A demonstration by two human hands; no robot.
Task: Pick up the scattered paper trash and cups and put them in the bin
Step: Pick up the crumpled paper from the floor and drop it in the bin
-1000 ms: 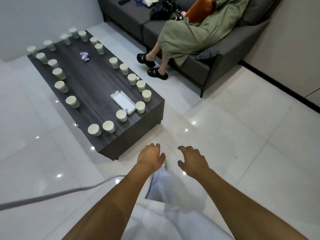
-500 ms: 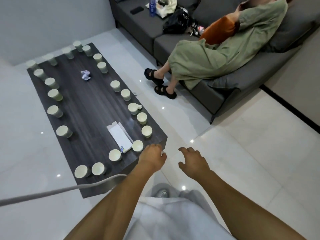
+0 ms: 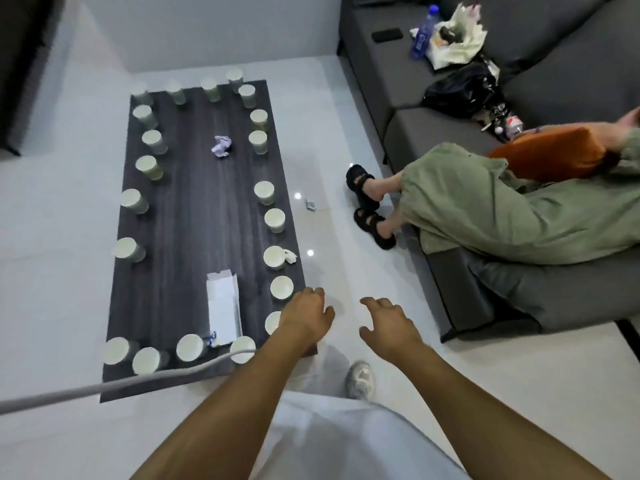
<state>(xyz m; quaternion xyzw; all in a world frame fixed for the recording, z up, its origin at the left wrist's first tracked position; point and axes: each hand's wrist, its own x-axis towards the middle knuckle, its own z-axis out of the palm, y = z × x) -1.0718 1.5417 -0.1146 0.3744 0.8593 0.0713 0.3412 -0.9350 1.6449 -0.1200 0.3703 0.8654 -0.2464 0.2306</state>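
Head view shows the person has come right up to the near end of the dark counter (image 3: 194, 237); half a second ago that end lay further ahead and the counter sat more slantwise, and now it runs straight away from the viewer with its near-right corner under the left forearm. That puts the nearest cups within reach, so I judge the approach about done and the first pick about to begin; nothing has been collected yet and no bin is in view.

Paper cups (image 3: 281, 287) stand in a ring along the counter's edges. A crumpled paper ball (image 3: 221, 146) lies toward the counter's far end, between the two long rows. A flattened white carton (image 3: 224, 310) rests near the counter's near end, and a torn paper scrap (image 3: 290, 256) lies beside a cup on the right edge. A small wrapper (image 3: 310, 204) sits on the floor just off the counter's right side.

Both hands are empty and apart. The left hand (image 3: 306, 315) is held palm down over the counter's near-right corner, fingers loosely bent, hiding part of a cup. The right hand (image 3: 389, 322) hangs over the floor just right of that corner, fingers spread and slack.
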